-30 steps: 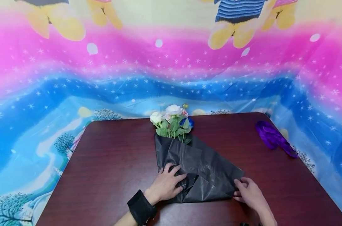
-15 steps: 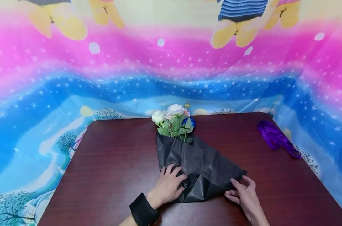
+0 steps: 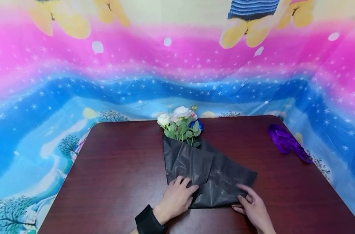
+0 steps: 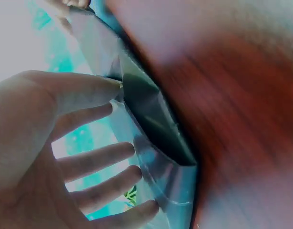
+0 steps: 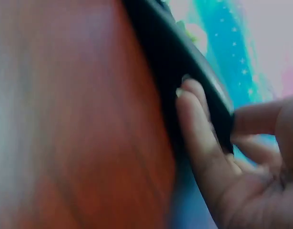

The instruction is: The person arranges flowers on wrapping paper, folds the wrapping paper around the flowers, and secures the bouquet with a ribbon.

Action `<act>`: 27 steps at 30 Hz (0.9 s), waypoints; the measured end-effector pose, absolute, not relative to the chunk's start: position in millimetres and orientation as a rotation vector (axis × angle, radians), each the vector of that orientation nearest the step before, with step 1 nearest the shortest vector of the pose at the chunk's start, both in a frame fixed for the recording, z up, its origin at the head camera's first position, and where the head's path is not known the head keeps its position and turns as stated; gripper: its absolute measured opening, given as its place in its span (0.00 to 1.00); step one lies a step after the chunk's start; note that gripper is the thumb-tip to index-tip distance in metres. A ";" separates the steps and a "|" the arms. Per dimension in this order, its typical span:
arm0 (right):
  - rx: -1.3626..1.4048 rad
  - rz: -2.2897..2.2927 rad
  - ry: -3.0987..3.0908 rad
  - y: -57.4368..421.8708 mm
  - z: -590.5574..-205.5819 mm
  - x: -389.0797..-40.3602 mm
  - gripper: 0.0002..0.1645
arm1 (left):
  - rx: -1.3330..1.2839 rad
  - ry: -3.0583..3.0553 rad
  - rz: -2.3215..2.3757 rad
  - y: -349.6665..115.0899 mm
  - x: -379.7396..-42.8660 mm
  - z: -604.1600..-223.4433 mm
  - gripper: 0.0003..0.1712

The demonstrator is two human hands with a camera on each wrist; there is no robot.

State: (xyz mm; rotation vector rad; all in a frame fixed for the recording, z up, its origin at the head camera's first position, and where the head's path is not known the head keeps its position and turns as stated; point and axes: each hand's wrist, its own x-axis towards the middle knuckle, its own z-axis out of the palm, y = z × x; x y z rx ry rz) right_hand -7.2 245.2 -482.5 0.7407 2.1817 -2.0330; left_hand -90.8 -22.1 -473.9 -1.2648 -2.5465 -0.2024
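Observation:
Black wrapping paper (image 3: 195, 162) is folded around a bunch of artificial-looking roses (image 3: 181, 112), white, pale pink and blue, whose green leaves show at its far end. The stems are hidden inside. My left hand (image 3: 178, 196) rests on the paper's lower left part, fingertips on the fold. In the left wrist view its spread fingers (image 4: 103, 157) touch the paper, and a fold gapes beside the thumb. At the lower right edge my right hand (image 3: 254, 206) holds the paper; in the right wrist view the black edge (image 5: 184, 62) passes between its fingers and thumb.
A bundled purple ribbon (image 3: 285, 141) lies near the right edge of the dark red-brown table (image 3: 118, 162). Behind it hangs a patterned pink and blue cloth (image 3: 165, 74). A black band (image 3: 149, 221) wraps my left wrist.
My right hand has shifted left along the paper's lower edge, which now lies straighter than half a second ago. My left hand has slid slightly toward me and right over the fold.

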 end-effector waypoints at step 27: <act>-0.063 -2.115 2.544 215.9 -439.7 -23.8 0.11 | -1.405 -2.539 -0.360 -39.4 -95.7 -474.3 0.11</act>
